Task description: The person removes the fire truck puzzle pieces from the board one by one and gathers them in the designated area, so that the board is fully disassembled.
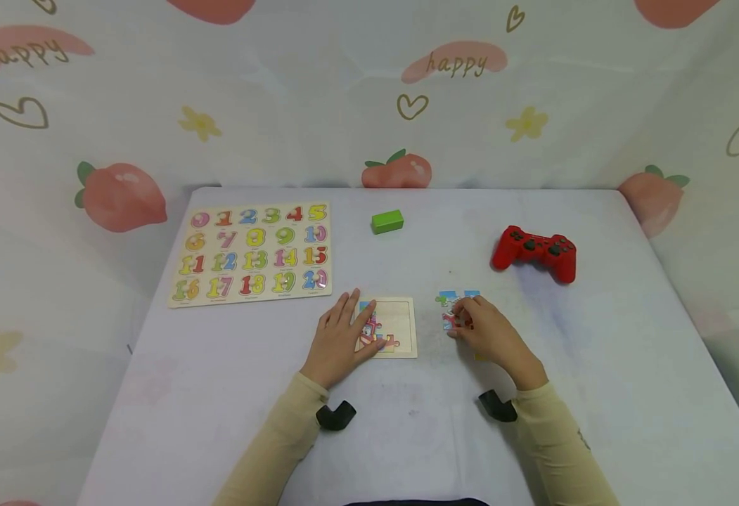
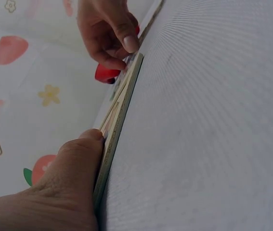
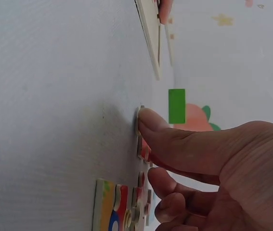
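Several likely light, stiff puzzle pieces [image 1: 448, 319] are best edge-gripped; left hand [image 1: 336, 344] is spread; pinching by right hand [image 1: 492, 337] cannot be told.

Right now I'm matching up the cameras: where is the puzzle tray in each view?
Head: the puzzle tray, just below centre, under the left hand.
Left wrist: a slanting, edge-on strip, left of centre.
Right wrist: top, right of centre, partly out of frame.
Shared landmark: the left hand, in every view.

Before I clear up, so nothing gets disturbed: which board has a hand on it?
The small square puzzle tray, where the left hand rests; no hand touches the larger number board.
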`<state>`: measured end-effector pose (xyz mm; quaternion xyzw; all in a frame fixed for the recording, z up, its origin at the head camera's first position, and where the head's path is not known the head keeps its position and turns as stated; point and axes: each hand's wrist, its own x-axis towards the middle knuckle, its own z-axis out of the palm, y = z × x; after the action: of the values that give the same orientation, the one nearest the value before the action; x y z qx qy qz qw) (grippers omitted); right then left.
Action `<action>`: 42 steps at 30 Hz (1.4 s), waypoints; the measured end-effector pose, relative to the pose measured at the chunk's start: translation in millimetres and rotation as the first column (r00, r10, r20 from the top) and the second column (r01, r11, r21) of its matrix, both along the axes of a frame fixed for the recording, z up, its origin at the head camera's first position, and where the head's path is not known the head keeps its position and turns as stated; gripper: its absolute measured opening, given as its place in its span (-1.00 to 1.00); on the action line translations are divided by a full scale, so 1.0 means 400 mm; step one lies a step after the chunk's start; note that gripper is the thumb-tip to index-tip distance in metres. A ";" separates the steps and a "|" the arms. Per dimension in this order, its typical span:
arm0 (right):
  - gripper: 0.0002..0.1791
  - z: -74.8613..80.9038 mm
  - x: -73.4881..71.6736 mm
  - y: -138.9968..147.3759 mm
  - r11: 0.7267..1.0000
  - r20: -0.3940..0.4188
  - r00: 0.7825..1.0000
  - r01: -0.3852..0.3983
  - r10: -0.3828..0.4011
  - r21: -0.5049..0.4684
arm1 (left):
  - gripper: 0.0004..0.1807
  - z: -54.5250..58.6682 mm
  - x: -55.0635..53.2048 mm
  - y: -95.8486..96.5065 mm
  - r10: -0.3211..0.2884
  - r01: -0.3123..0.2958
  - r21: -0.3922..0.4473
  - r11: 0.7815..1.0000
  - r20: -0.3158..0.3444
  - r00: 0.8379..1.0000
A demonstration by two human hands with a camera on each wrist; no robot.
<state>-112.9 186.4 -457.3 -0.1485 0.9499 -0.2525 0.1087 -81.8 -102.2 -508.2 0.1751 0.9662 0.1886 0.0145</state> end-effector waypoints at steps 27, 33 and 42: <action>-0.78 -0.024 0.077 -0.230 0.984 -0.105 0.980 -0.173 0.169 -0.032 | -0.44 0.002 -0.003 0.005 0.023 -0.022 0.021 1.000 -0.023 0.999; -0.78 -0.029 0.078 -0.231 0.986 -0.121 0.982 -0.154 0.145 -0.069 | -0.55 0.001 -0.009 0.005 0.063 -0.056 0.091 0.994 -0.071 0.995; -0.78 -0.029 0.079 -0.234 0.986 -0.137 0.982 -0.143 0.130 -0.090 | -0.60 -0.011 -0.017 0.000 0.080 -0.056 0.139 0.989 -0.178 0.981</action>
<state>-81.2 92.6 -468.8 -0.2348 0.9288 -0.2813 0.0560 -88.4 -102.2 -512.7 0.1591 0.9541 0.2362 -0.0925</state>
